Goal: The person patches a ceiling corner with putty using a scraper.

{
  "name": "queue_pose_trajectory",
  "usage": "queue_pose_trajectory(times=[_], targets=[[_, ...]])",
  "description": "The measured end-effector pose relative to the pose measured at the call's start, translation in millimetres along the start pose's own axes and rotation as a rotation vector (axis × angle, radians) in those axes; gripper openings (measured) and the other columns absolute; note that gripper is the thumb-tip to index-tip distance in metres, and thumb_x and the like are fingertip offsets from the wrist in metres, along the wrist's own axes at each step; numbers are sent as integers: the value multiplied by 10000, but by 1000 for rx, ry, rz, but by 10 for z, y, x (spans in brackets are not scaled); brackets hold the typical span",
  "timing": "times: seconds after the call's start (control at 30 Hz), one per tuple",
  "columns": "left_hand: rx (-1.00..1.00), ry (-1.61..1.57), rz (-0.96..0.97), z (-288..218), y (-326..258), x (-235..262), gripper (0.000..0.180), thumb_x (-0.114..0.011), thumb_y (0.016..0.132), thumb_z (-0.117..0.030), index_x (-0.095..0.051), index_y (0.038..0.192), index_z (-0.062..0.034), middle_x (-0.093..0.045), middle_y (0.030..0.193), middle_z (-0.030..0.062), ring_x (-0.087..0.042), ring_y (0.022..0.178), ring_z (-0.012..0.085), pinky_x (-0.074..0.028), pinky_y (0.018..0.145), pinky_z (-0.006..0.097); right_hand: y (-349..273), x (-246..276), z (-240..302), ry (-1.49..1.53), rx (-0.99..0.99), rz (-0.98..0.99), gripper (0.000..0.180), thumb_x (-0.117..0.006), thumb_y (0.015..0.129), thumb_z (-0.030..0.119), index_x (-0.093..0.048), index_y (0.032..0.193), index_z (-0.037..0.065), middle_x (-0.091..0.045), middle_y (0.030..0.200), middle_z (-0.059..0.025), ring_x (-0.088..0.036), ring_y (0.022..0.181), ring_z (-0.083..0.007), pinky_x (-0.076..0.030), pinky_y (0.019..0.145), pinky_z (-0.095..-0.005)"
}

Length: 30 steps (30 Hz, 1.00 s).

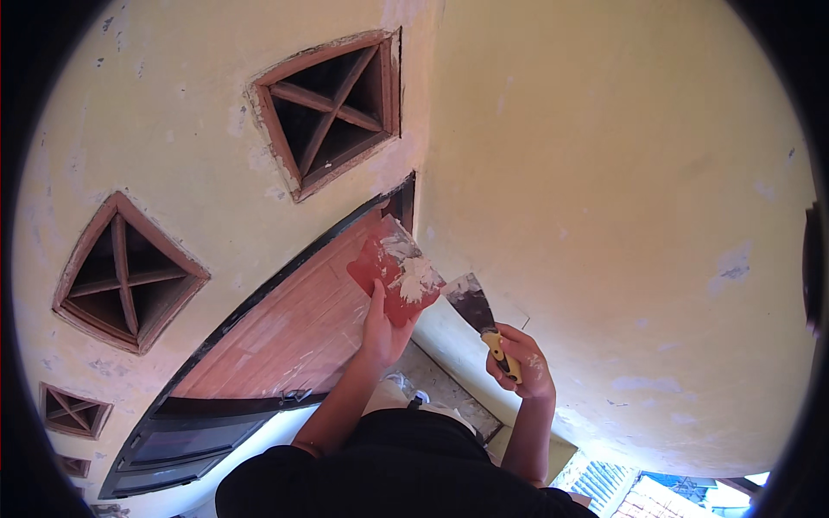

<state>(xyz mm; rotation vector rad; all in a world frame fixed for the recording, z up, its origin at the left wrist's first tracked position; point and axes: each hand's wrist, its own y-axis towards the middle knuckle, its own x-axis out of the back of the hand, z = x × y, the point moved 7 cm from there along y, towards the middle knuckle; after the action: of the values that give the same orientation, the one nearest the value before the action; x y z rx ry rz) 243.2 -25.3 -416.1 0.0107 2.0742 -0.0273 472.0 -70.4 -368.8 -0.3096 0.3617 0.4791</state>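
Observation:
My left hand (382, 326) grips a flat red plastic spreader (399, 304) from below, its thumb lying on the face. A lump of whitish filler paste (418, 278) is smeared over that spreader. In my right hand (526, 363) is a putty knife (471, 304) with a yellow-and-black handle and a stained metal blade. The blade's corner comes up close to the spreader's right edge; whether they touch I cannot tell. Pale paste marks show on the back of my right hand.
A yellow wall (596, 216) with pale patches stands ahead and to the right. Along the left wall are several wooden vents (333, 105) with crossed bars. Below them is a pinkish wooden door (276, 332) with a dark frame. Tiled roofing (656, 501) shows at the lower right.

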Motion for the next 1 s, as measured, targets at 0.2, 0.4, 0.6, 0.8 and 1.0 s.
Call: queue_pose_trajectory(times=[0.2, 0.4, 0.6, 0.8, 1.0], targets=[[155, -56, 198, -528, -75, -810, 689, -341, 1093, -541, -271, 1589, -67, -395, 1610, 144, -381, 1493, 319, -296, 1246, 519, -187, -211, 932, 107, 173, 108, 412, -493, 1058, 310, -511, 1288, -31, -562, 619, -175, -318, 328, -90, -272, 306, -250], [190, -75, 393, -1455, -237, -1980, 704, -311, 1092, -547, -236, 1602, -68, -364, 1624, 168, -374, 1496, 353, -332, 1227, 536, -755, -1039, 2759, -346, 499, -62, 388, -560, 1041, 201, -558, 1396, 45, -607, 787, -86, -430, 544, -86, -345, 478, -244], [187, -52, 553, -2446, -340, -3120, 691, -315, 1096, -541, -258, 1587, -58, -399, 1597, 180, -437, 1456, 347, -414, 1178, 532, -1501, -2645, 4987, -1368, 992, -677, 322, -603, 1005, 55, -634, 1322, 10, -714, 1164, -106, -605, 788, -125, -485, 700, -253], [182, -145, 694, -2607, -73, -3207, 693, -303, 1097, -554, -303, 1566, -45, -469, 1547, 178, -508, 1402, 337, -461, 1146, 523, -1205, -3438, 6018, -1927, 1349, -913, 305, -615, 1025, 238, -666, 1307, 134, -717, 1202, -114, -723, 1000, -274, -580, 828, -371], [198, -227, 718, -2896, 216, -3292, 708, -296, 1095, -567, -314, 1560, -34, -469, 1545, 183, -516, 1396, 323, -491, 1124, 508, -787, -4178, 7049, -2203, 1301, -1137, 346, -573, 1045, 333, -663, 1357, 212, -735, 1149, -65, -711, 934, -225, -542, 825, -351]])
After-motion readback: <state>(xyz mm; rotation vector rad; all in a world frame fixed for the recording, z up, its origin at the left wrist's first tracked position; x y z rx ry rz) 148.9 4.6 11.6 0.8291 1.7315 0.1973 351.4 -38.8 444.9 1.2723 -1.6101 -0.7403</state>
